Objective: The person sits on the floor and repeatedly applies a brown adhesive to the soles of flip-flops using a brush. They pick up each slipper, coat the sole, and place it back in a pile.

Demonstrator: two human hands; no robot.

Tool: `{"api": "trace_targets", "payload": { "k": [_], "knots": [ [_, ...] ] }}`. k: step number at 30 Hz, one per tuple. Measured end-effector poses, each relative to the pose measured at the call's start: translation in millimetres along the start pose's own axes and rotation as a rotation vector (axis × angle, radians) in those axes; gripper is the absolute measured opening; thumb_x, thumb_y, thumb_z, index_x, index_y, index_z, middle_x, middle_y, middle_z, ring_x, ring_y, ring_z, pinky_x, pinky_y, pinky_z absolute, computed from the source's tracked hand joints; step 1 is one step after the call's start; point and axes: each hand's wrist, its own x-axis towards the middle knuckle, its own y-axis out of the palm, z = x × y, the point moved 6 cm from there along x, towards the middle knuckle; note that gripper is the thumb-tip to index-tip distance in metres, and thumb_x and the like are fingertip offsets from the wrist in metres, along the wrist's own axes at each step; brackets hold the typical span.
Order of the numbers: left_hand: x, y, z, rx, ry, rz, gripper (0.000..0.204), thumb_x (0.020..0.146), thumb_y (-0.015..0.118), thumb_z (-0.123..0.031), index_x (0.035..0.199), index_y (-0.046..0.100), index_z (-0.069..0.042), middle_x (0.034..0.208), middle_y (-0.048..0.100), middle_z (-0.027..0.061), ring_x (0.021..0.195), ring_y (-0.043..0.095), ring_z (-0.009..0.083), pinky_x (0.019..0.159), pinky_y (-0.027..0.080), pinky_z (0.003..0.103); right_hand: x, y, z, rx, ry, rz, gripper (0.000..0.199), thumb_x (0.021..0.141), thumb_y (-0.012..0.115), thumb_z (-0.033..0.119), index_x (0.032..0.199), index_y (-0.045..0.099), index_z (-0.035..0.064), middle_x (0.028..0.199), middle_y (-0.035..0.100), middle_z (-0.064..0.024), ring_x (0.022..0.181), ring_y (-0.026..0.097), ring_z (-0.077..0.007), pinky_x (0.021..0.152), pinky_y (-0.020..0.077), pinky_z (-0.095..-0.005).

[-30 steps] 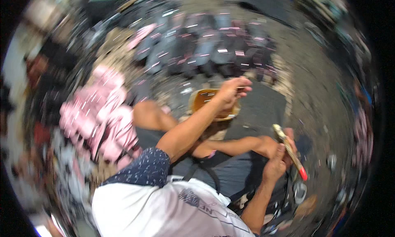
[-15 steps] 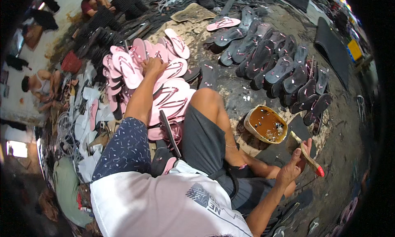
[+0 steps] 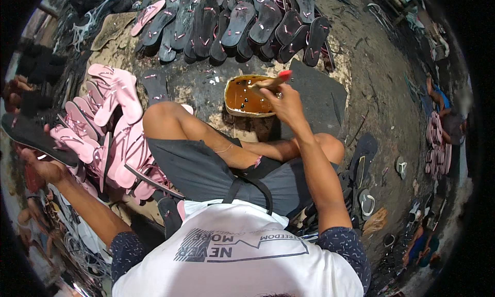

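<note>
1. We see our left hand (image 3: pixel 45 168) stretched out to our left, its fingers closed around one end of a dark flip-flop sole (image 3: pixel 36 138); the sole slants up and away from the hand, clear of the floor

2. Our right hand (image 3: pixel 283 102) reaches forward over our knee, its fingers pinched around a brush (image 3: pixel 270 84) with a red-tipped handle; the red tip points up and to the right

3. The other end of the brush lies over the open glue tin (image 3: pixel 247 97), which stands on the floor just beyond our bent left knee; its inside is coated amber-brown. We cannot tell whether the bristles touch the glue

4. A pile of pink flip-flops (image 3: pixel 111 129) lies against our left thigh, between the left hand and the tin; several overlap, with their straps showing

5. A row of dark flip-flops (image 3: pixel 242 23) with pink straps leans in a curved line across the far edge of the floor, well apart from both hands

6. A flat grey mat (image 3: pixel 319 98) lies on the floor just to the right of the tin, partly under our right forearm

7. The dark, stained floor (image 3: pixel 381 85) carries scattered scraps and loose straps at our right

8. We sit with grey shorts (image 3: pixel 206 168) and a white shirt in the lower foreground
</note>
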Motion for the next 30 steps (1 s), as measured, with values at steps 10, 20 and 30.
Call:
{"api": "trace_targets", "payload": {
  "k": [10, 20, 30],
  "knots": [
    [-219.7, 196.7, 78.5, -1.164, -1.161, 0.429, 0.074, 0.100, 0.052, -0.039, 0.149, 0.029, 0.010, 0.144, 0.047, 0.0313, 0.120, 0.060, 0.0421, 0.088, 0.059, 0.047, -33.2, -67.2, -12.6, -0.252, -0.413, -0.160, 0.021, 0.093, 0.073, 0.024, 0.112, 0.075, 0.0129, 0.110, 0.074, -0.0026, 0.091, 0.068, -0.0212, 0.081, 0.0513, -0.0378],
    [-367.6, 331.4, 56.4, -0.803, -1.290, 0.686, 0.062, 0.102, 0.054, -0.041, 0.155, 0.032, -0.020, 0.139, 0.056, 0.0121, 0.110, 0.067, 0.0274, 0.077, 0.063, 0.041, -20.5, -89.3, 116.7, 0.589, -0.315, -0.390, 0.025, 0.095, 0.072, 0.022, 0.112, 0.070, 0.0029, 0.105, 0.072, -0.0065, 0.097, 0.066, -0.0156, 0.086, 0.0514, -0.0315],
    [-384.1, 297.4, 52.1, -1.112, -1.553, 0.537, 0.053, 0.105, 0.046, -0.032, 0.156, 0.035, -0.022, 0.141, 0.055, 0.0198, 0.116, 0.064, 0.0377, 0.094, 0.058, 0.050, -53.5, -84.2, 142.1, 0.476, -0.354, -0.367, 0.027, 0.095, 0.068, 0.026, 0.113, 0.068, 0.0052, 0.105, 0.071, -0.0130, 0.098, 0.068, -0.0244, 0.089, 0.0510, -0.0369]
  ]
}}
